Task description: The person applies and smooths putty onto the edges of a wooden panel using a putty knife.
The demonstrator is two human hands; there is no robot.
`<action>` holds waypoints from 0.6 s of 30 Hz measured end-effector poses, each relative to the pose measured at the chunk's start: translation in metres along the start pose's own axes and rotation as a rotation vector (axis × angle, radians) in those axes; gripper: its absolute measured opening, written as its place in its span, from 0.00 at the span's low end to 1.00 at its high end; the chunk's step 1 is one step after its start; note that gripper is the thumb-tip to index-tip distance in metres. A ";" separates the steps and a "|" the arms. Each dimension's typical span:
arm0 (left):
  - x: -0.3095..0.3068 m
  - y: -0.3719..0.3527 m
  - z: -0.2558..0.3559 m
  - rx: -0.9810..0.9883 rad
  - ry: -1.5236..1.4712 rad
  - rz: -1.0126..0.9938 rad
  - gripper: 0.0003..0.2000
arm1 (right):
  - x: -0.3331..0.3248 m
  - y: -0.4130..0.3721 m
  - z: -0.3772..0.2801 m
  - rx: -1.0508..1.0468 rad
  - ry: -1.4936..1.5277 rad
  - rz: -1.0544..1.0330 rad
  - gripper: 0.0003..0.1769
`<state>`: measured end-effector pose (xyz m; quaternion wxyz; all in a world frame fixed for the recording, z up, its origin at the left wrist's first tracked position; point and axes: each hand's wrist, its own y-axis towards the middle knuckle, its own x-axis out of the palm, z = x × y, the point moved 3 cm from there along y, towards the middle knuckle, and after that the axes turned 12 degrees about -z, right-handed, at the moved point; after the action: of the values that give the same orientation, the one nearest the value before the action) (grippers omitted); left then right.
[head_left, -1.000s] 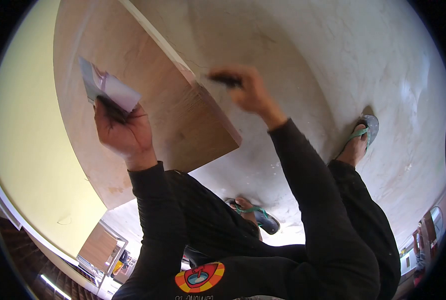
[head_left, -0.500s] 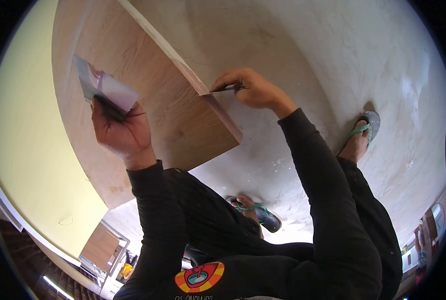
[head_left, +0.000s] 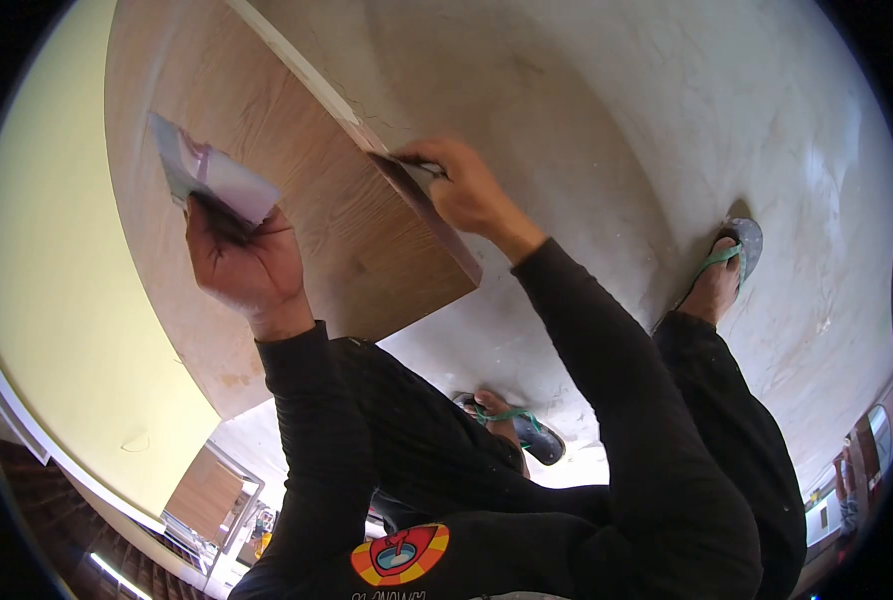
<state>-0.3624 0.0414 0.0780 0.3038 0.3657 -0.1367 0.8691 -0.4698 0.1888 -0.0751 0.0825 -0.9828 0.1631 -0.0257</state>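
Note:
A wood-grain panel (head_left: 297, 190) stands in front of me, its narrow pale edge (head_left: 317, 85) running diagonally up to the left. My right hand (head_left: 464, 190) is closed on a thin, flat putty knife (head_left: 429, 168), the blade meeting that edge. Below the blade the edge looks pinkish brown; above it, whitish. Over the panel's left part, my left hand (head_left: 247, 262) grips a flat grey-white plate (head_left: 222, 180) with a pinkish smear across it. The plate's lower end is hidden in my fingers.
Smooth, stained concrete floor (head_left: 607, 160) extends to the right, with my sandalled feet (head_left: 719, 275) on it. A pale yellow surface (head_left: 57, 240) borders the panel on the left. Framed panels and clutter (head_left: 212, 500) appear at lower left. Another person (head_left: 847, 490) is partly visible at far right.
My right hand and the putty knife have moved up and left along the panel's edge. The left hand and its plate have stayed almost still.

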 end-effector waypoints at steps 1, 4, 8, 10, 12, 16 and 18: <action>0.000 -0.001 -0.001 0.005 0.021 0.020 0.14 | -0.006 -0.012 0.000 0.000 -0.001 -0.002 0.29; 0.002 -0.001 -0.003 0.013 0.052 0.049 0.14 | -0.022 -0.027 -0.005 -0.008 0.010 -0.139 0.30; 0.009 -0.001 -0.005 0.015 0.031 0.076 0.13 | -0.044 0.020 -0.004 -0.048 0.095 -0.155 0.30; 0.002 -0.001 -0.002 0.006 0.035 0.050 0.13 | -0.041 0.051 -0.010 -0.151 0.065 -0.088 0.30; -0.001 -0.001 -0.001 -0.008 0.037 0.028 0.13 | -0.034 0.075 -0.012 -0.087 0.028 -0.078 0.29; 0.001 0.001 -0.002 0.002 0.032 0.029 0.14 | -0.025 0.079 -0.005 -0.156 0.062 -0.103 0.29; 0.001 0.001 -0.002 0.010 0.022 0.036 0.14 | -0.025 0.059 0.004 -0.128 0.057 -0.200 0.30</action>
<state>-0.3646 0.0425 0.0773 0.2880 0.3552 -0.1356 0.8789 -0.5121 0.1422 -0.0896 0.0120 -0.9963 0.0677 -0.0513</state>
